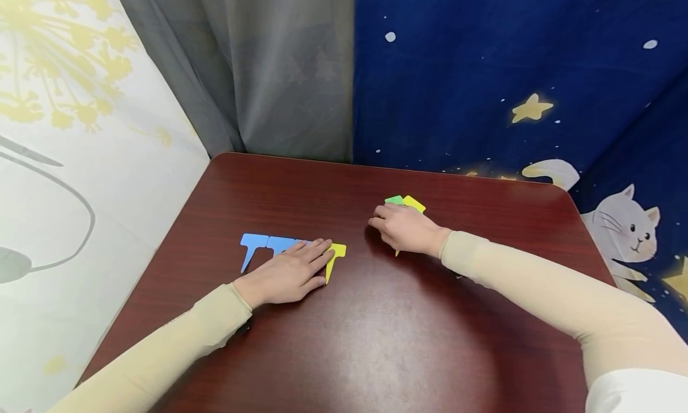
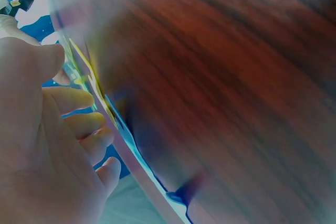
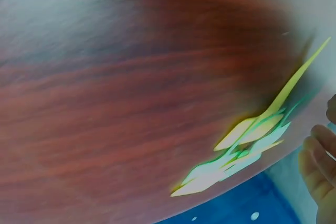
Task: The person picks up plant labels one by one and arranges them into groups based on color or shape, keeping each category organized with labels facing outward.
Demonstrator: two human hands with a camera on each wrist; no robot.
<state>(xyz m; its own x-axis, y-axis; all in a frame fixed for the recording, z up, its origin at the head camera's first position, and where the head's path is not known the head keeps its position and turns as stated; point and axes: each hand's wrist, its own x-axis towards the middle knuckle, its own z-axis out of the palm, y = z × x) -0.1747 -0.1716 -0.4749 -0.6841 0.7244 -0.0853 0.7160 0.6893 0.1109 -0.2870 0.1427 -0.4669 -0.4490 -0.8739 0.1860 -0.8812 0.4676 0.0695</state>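
Several T-shaped plastic plant labels lie side by side: a blue plant label (image 1: 254, 240) at the left end, a second blue one (image 1: 280, 244) beside it, and a yellow plant label (image 1: 338, 249) at the right end. My left hand (image 1: 292, 273) rests over this row, fingers straight, hiding its middle. Farther right, my right hand (image 1: 407, 227) hovers over a small pile, its fingers loosely bent. A green plant label (image 1: 394, 200) and a yellow one (image 1: 414, 203) stick out behind it. In the right wrist view, overlapping yellow labels (image 3: 283, 92) and green labels lie beside the fingers (image 3: 315, 174).
Both groups lie on a dark red-brown wooden table (image 1: 344, 353) with rounded far corners. Behind its far edge hang a grey curtain (image 1: 292, 73) and a blue star-patterned curtain (image 1: 457, 85). A white patterned wall (image 1: 70, 180) stands to the left.
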